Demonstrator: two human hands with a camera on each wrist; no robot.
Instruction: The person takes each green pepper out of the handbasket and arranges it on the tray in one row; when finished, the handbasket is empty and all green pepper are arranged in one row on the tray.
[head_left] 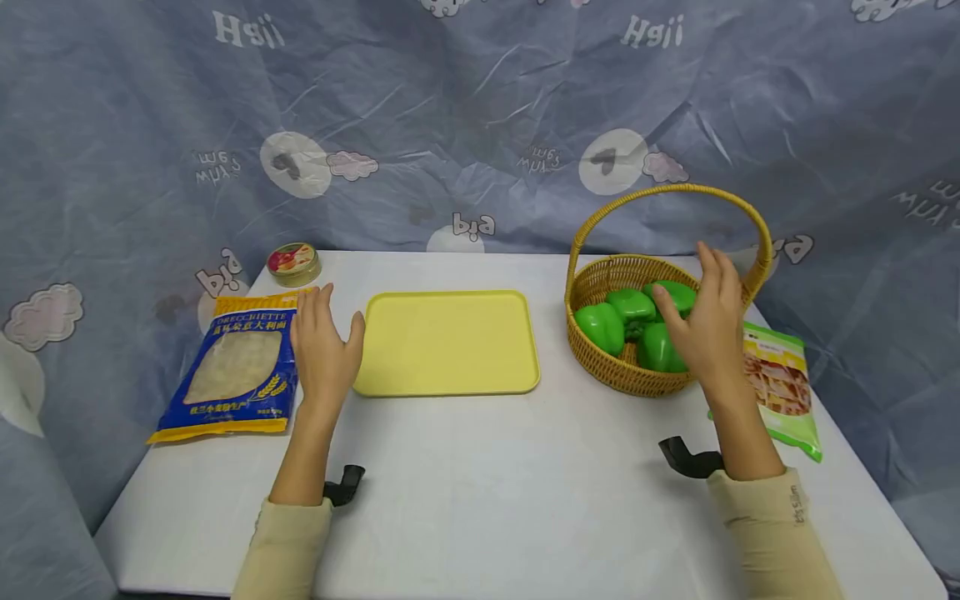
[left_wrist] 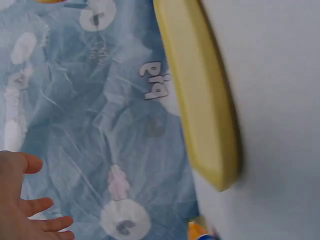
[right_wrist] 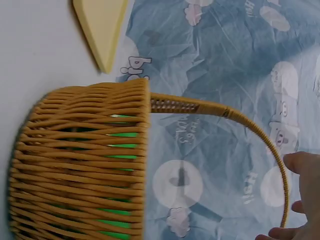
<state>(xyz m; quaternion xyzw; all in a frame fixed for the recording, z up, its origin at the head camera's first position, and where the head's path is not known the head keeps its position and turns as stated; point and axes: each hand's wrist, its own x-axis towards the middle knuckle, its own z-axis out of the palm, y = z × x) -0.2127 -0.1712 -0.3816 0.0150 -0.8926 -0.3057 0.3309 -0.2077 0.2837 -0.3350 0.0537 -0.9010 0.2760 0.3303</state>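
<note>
In the head view my right hand (head_left: 708, 329) hovers at the near right side of a wicker basket (head_left: 660, 383), its fingers spread and holding nothing. Several green bell peppers (head_left: 600, 327) lie inside the basket; the hand hides part of them. The right wrist view shows the basket's woven side (right_wrist: 80, 160) and arched handle (right_wrist: 250, 127) close to the fingers. My left hand (head_left: 324, 354), fingers extended, is raised between a blue and yellow orecchiette pasta bag (head_left: 236, 367) and a yellow tray (head_left: 450, 346). It grips nothing.
A small round tin (head_left: 293, 265) stands at the table's back left corner. A green snack packet (head_left: 783, 387) lies right of the basket, partly behind my right arm. A patterned grey-blue cloth (head_left: 480, 125) hangs behind the white table (head_left: 480, 500).
</note>
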